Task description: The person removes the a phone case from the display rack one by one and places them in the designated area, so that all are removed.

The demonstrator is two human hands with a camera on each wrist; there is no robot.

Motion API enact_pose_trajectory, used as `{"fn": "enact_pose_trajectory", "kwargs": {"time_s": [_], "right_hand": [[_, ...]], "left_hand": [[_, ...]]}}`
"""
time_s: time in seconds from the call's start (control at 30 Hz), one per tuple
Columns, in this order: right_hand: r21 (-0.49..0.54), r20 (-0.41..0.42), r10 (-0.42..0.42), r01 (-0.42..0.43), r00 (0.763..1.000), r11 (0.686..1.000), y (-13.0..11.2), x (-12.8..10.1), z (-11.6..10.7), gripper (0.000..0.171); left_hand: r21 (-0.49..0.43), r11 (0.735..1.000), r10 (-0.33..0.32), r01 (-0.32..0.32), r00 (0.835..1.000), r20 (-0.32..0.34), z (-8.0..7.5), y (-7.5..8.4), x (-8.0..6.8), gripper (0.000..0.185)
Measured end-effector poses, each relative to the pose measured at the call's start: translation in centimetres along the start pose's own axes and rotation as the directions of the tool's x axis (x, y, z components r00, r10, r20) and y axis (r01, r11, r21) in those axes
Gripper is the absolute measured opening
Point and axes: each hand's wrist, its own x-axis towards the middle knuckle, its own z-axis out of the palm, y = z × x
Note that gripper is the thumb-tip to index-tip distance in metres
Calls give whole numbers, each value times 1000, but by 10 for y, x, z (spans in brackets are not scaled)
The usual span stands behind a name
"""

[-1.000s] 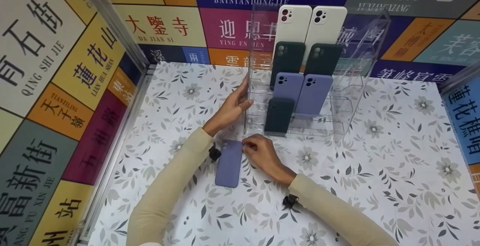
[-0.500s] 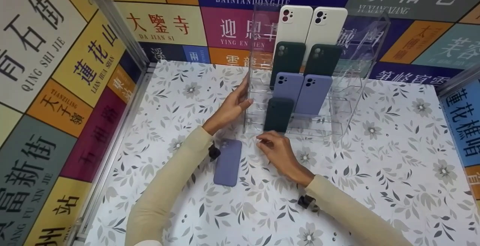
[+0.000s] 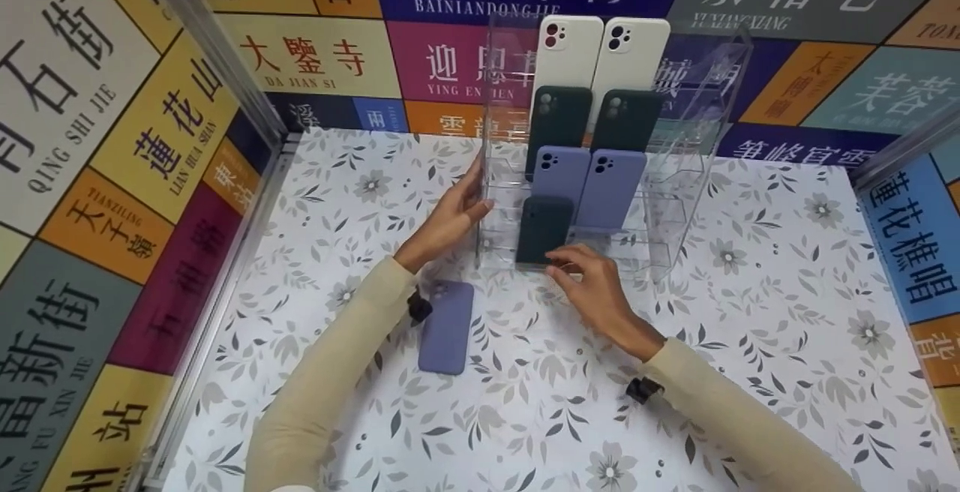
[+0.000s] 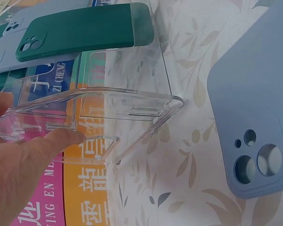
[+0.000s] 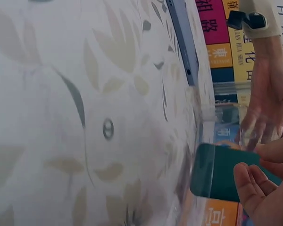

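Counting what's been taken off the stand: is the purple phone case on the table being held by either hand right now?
No, the purple phone case lies flat on the table alone; the left hand touches the clear stand and the right hand reaches the dark green case.

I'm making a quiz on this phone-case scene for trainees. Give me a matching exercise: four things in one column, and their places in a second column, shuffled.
Things:
1. white cases
2. loose purple case
3. left hand
4. right hand

Places:
A. flat on the table, outside the rack
B. at the dark green case on the bottom tier
C. top tier of the rack
D. on the rack's left side wall

Pairs: 1-C, 2-A, 3-D, 4-B
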Motion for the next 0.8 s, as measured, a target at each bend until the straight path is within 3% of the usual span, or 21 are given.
{"fn": "enact_pose_trajectory", "kwargs": {"time_s": [0.2,0.53,0.8], "right_hand": [[-46,-19,-11,10,1000,999,1,9,-17,22],[-112,-63,-123,116,990,987,-1,27,-36,24],[-136,-66,-123,113,990,984,-4,40,-45,26]], "left_hand": [[-4,1000,-11,11,1000,-11,1,0,0,86],[-31,1000,7,-7,1000,-11,2,0,3,85],[-33,999,12,-13,1000,-28,4,-1,1,86]]}}
